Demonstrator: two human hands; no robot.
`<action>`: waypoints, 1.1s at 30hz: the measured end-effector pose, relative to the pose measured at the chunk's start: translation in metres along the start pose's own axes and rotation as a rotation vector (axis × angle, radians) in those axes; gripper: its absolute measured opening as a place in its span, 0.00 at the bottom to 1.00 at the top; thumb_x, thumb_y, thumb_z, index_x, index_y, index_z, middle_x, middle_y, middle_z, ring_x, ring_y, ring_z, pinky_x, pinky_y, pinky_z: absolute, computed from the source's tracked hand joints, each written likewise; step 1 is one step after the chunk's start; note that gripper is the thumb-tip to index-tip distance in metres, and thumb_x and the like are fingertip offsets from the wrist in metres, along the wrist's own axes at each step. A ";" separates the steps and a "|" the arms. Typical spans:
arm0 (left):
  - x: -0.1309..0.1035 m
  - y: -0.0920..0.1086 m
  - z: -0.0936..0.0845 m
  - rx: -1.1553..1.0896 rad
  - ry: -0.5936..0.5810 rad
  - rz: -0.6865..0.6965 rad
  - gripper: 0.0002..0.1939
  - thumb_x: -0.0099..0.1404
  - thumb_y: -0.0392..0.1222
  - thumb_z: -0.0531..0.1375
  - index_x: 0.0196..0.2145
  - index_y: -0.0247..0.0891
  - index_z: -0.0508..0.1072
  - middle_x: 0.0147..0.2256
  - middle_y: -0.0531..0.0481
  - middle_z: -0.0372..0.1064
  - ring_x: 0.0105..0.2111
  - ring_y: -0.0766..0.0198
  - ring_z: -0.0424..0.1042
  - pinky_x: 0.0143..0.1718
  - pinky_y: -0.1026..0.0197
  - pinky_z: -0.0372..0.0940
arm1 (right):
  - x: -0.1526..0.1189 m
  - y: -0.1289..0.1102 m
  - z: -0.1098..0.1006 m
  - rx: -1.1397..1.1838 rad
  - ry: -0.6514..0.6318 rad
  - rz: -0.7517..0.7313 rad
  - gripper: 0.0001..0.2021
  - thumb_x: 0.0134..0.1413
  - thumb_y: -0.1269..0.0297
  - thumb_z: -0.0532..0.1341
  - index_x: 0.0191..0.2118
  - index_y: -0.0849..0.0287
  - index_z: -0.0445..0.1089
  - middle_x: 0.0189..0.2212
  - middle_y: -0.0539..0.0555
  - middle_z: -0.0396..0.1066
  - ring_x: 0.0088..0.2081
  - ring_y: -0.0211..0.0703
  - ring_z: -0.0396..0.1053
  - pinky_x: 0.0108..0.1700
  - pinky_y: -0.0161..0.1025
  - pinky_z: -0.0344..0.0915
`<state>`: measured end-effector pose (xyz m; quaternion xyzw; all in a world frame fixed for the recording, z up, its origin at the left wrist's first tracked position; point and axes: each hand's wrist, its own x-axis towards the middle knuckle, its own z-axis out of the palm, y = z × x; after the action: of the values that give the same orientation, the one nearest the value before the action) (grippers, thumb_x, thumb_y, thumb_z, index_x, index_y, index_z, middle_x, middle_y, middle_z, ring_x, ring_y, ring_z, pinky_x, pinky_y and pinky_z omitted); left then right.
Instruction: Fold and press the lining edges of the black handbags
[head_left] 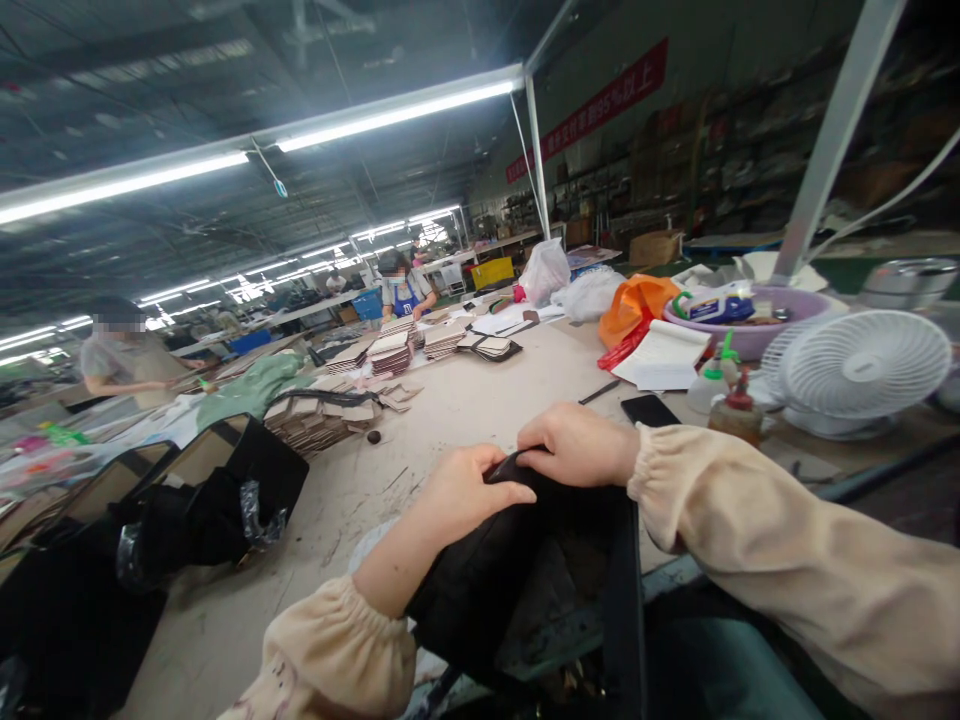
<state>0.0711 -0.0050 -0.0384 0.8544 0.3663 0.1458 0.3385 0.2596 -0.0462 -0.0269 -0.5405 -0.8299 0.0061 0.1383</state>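
A black bag-like piece (480, 580) stands at the near edge of the worktable, its dark inside partly in view. My left hand (476, 495) grips its upper edge, thumb on the near side and fingers hidden behind the material. Close beside it, my right hand (574, 445) pinches the same edge with bent fingers. Beige elastic sleeves cover both forearms. A black phone (649, 411) lies on the table just beyond my right wrist.
Black bags (217, 490) stand at the left. Stacked brown pieces (319, 420) lie beyond them. A white fan (859, 365), small bottles (705, 385) and a purple basin (795, 335) occupy the right. Two people work across the tables.
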 end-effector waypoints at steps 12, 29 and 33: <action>-0.041 0.012 -0.013 0.297 -0.032 -0.155 0.16 0.61 0.48 0.53 0.20 0.37 0.63 0.19 0.55 0.59 0.22 0.67 0.59 0.22 0.64 0.46 | 0.000 -0.001 -0.003 0.019 -0.004 -0.014 0.13 0.54 0.60 0.55 0.25 0.57 0.72 0.22 0.52 0.71 0.25 0.37 0.63 0.28 0.34 0.51; -0.041 0.007 -0.008 0.243 0.003 -0.198 0.17 0.61 0.46 0.52 0.17 0.37 0.57 0.17 0.56 0.53 0.21 0.68 0.54 0.23 0.64 0.44 | -0.001 0.004 -0.004 0.207 -0.115 -0.134 0.16 0.59 0.60 0.53 0.30 0.59 0.76 0.25 0.51 0.74 0.27 0.36 0.66 0.32 0.33 0.56; -0.042 0.010 -0.005 0.257 0.035 -0.196 0.18 0.60 0.45 0.53 0.17 0.37 0.56 0.17 0.56 0.52 0.20 0.68 0.54 0.23 0.63 0.43 | 0.000 0.005 -0.008 0.279 -0.128 -0.132 0.16 0.59 0.58 0.53 0.39 0.58 0.76 0.33 0.53 0.76 0.33 0.38 0.69 0.36 0.33 0.58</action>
<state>0.0451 -0.0381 -0.0277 0.8482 0.4691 0.0789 0.2328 0.2658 -0.0457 -0.0200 -0.4589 -0.8618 0.1465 0.1591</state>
